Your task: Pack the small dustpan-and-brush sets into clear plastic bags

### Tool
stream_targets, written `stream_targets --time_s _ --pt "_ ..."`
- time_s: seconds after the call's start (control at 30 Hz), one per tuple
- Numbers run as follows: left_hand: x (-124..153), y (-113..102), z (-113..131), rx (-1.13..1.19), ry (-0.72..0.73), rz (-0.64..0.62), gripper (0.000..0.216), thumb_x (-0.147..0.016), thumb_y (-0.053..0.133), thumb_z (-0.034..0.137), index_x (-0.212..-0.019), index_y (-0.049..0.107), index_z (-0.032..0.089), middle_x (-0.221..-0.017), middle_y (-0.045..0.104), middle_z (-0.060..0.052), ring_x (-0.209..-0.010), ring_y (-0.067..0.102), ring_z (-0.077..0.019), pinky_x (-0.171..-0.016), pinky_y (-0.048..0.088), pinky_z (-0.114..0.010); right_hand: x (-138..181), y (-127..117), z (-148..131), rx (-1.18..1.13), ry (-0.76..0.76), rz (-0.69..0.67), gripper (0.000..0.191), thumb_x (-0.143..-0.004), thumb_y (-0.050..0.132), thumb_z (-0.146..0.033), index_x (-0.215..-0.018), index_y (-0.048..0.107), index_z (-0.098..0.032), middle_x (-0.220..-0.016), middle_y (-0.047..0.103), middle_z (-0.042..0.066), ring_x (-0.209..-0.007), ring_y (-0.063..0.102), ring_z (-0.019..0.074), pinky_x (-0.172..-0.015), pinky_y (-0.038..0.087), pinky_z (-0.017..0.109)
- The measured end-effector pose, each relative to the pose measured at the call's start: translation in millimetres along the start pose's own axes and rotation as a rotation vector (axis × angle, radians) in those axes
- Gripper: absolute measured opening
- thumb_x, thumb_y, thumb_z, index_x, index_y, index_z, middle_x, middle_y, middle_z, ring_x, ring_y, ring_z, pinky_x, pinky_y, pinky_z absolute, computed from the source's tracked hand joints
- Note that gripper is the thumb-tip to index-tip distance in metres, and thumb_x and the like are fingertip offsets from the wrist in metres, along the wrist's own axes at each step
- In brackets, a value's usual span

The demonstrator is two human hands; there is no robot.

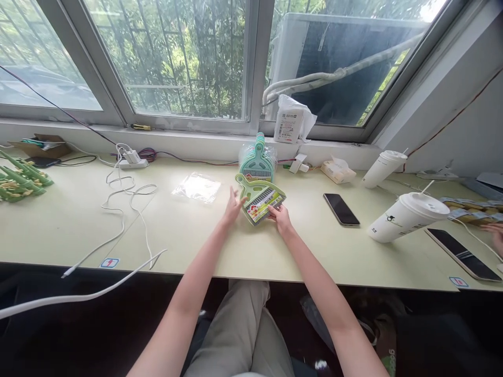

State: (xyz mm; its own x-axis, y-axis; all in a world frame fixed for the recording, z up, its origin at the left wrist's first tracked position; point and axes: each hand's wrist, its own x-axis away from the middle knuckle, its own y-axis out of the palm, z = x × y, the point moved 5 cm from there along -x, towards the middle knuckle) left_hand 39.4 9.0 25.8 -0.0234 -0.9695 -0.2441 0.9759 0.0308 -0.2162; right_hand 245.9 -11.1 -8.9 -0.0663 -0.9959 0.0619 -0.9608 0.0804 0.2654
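A light green mini dustpan-and-brush set (262, 199) with a printed label is held tilted just above the table, its looped handle pointing up and left. My right hand (280, 217) grips its lower right edge, thumb over the label. At the left edge is my left hand (234, 208), fingers stretched out and apart, thumb at the pan's side. Right behind stands a stack of teal dustpan sets (258, 159) in clear plastic. To the left lies a clear plastic bag (197, 187), flat on the table.
White cables (133, 199) trail across the table's left side near green plant-like pieces (19, 180). On the right are a phone (341, 209), a large white cup (408, 217), a smaller cup (383, 168), a tissue pack (338, 170) and another phone (463, 254). Another person's hand (495, 235) shows at the far right.
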Motion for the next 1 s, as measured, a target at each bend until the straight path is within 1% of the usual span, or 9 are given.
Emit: stream_targets --time_s 0.1,0.23,0.33,0.47,0.57,0.7,0.83,0.93,1.0 --pt "-4 -36 -12 -0.462 0.05 0.266 0.07 -0.088 0.047 0.031 -0.149 0.016 0.016 -0.156 0.01 -0.017 -0.145 -0.003 -0.0284 -0.114 0.005 -0.054 -2 -11 -4 0.011 -0.004 0.039 0.036 -0.067 0.076 -0.035 -0.093 0.056 -0.02 -0.091 0.07 0.004 -0.075 0.069 0.0184 -0.066 0.059 0.032" --pt "-6 -55 -32 -0.802 -0.046 0.142 0.059 -0.085 0.037 0.013 -0.144 0.033 0.017 -0.148 0.032 -0.019 -0.142 0.015 -0.0329 -0.109 -0.001 -0.063 -5 -18 -7 0.002 0.005 0.034 0.036 -0.067 0.075 -0.036 -0.095 0.057 -0.021 -0.091 0.071 0.004 -0.078 0.07 0.0206 -0.067 0.06 0.034" --pt "-5 -54 -30 -0.858 0.001 0.086 0.06 -0.081 0.038 0.006 -0.138 0.045 0.022 -0.121 0.056 -0.015 -0.127 0.041 -0.0302 -0.112 0.002 -0.059 -4 -20 -7 0.007 0.016 0.044 0.032 -0.068 0.074 -0.033 -0.093 0.057 -0.021 -0.091 0.071 0.004 -0.078 0.07 0.0206 -0.068 0.061 0.034" --pt "-3 -69 -19 -0.808 -0.04 0.282 0.044 -0.079 0.043 0.005 -0.11 0.067 0.026 -0.096 0.059 -0.014 -0.119 0.041 -0.0331 -0.109 0.002 -0.067 -5 -21 -7 0.031 0.024 0.053 0.029 -0.068 0.074 -0.031 -0.09 0.057 -0.021 -0.09 0.071 0.005 -0.078 0.07 0.0212 -0.067 0.061 0.035" --pt "1 -82 -17 -0.757 -0.115 0.408 0.032 -0.079 0.044 0.005 -0.09 0.069 0.022 -0.103 0.054 -0.014 -0.117 0.039 -0.0341 -0.104 0.005 -0.074 -5 -20 -7 0.051 0.042 0.047 0.03 -0.068 0.075 -0.03 -0.09 0.057 -0.02 -0.087 0.071 0.005 -0.075 0.07 0.021 -0.064 0.06 0.035" --pt "5 -74 -6 -0.826 0.04 0.504 0.04 -0.079 0.036 0.003 -0.101 0.065 0.02 -0.115 0.051 -0.014 -0.122 0.038 -0.031 -0.11 0.01 -0.064 -2 -16 -9 0.059 0.063 0.019 0.029 -0.069 0.074 -0.028 -0.091 0.057 -0.019 -0.087 0.071 0.005 -0.072 0.069 0.0185 -0.064 0.059 0.032" --pt "2 -44 -7 -0.851 0.117 0.266 0.04 -0.081 0.038 0.007 -0.111 0.06 0.021 -0.115 0.056 -0.015 -0.117 0.045 -0.03 -0.11 0.02 -0.052 2 -9 -10 0.082 0.078 -0.029 0.026 -0.071 0.072 -0.025 -0.092 0.058 -0.018 -0.09 0.072 0.006 -0.072 0.069 0.0171 -0.061 0.058 0.028" --pt "1 -31 -10 -0.864 0.128 0.027 0.037 -0.08 0.036 0.006 -0.095 0.065 0.024 -0.105 0.062 -0.013 -0.106 0.051 -0.0292 -0.101 0.03 -0.047 2 -5 -9 0.118 0.084 -0.056 0.025 -0.071 0.072 -0.024 -0.092 0.06 -0.018 -0.089 0.072 0.006 -0.071 0.069 0.0173 -0.058 0.058 0.028" --pt "2 -30 -9 -0.863 0.131 -0.017 0.037 -0.078 0.036 0.004 -0.086 0.066 0.024 -0.095 0.064 -0.012 -0.102 0.054 -0.0288 -0.097 0.033 -0.044 1 -4 -7 0.132 0.089 -0.067 0.025 -0.071 0.072 -0.024 -0.092 0.06 -0.018 -0.088 0.072 0.006 -0.07 0.069 0.0176 -0.057 0.058 0.028"
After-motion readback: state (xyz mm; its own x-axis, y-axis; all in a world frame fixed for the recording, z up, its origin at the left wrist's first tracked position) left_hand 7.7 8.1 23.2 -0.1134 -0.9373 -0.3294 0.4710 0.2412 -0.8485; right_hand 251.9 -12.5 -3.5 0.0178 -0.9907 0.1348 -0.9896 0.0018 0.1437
